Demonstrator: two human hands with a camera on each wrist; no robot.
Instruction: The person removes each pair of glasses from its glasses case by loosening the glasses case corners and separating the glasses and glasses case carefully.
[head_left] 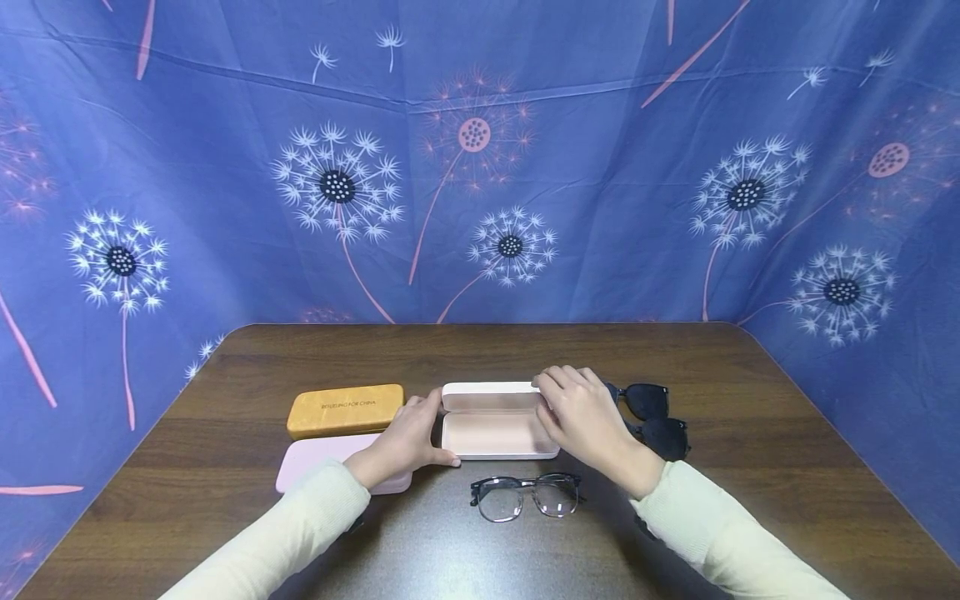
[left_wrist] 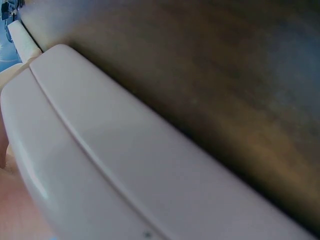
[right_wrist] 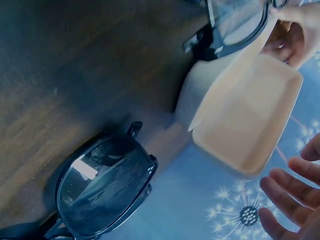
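Observation:
A white glasses case (head_left: 498,455) lies opened on the table, its beige lining facing up and its lid raised at the back. My left hand (head_left: 405,440) grips the case's left end, thumb at the front corner and fingers behind. By the right end of the lid is my right hand (head_left: 581,412); in the right wrist view its loosely bent fingers (right_wrist: 292,192) are spread and hold nothing. Clear-lens glasses (head_left: 528,497) with dark upper rims lie in front of the case. Below my left wrist is a closed pale pink glasses case (left_wrist: 115,135).
A yellow-orange case (head_left: 345,410) with lettering lies behind the pink one. Right of my right hand are two pairs of dark sunglasses (head_left: 647,402), partly hidden. Another dark item (head_left: 645,527) shows under the right sleeve. A blue dandelion-print cloth (head_left: 600,167) hangs behind the table.

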